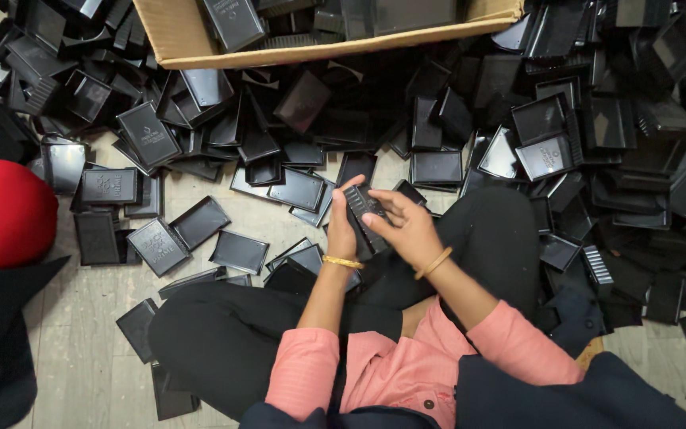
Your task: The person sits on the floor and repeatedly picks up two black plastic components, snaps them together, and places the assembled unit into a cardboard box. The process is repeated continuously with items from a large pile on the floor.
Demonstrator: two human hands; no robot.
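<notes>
Sleeves: pink, nearest the camera, above black-trousered crossed legs.
Left hand (341, 225): fingers curled around a black plastic case (364, 208), gripping its left edge.
Right hand (406, 226): closed on the same case, over the lap.
Floor (81, 342): strewn with black trays (158, 245).
Cardboard box (200, 44): top, holding more.

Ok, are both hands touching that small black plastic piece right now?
Touching. The head view shows the left hand wrapped around one side of the black plastic piece, while the right hand has fingers laid on its other edge.
</notes>
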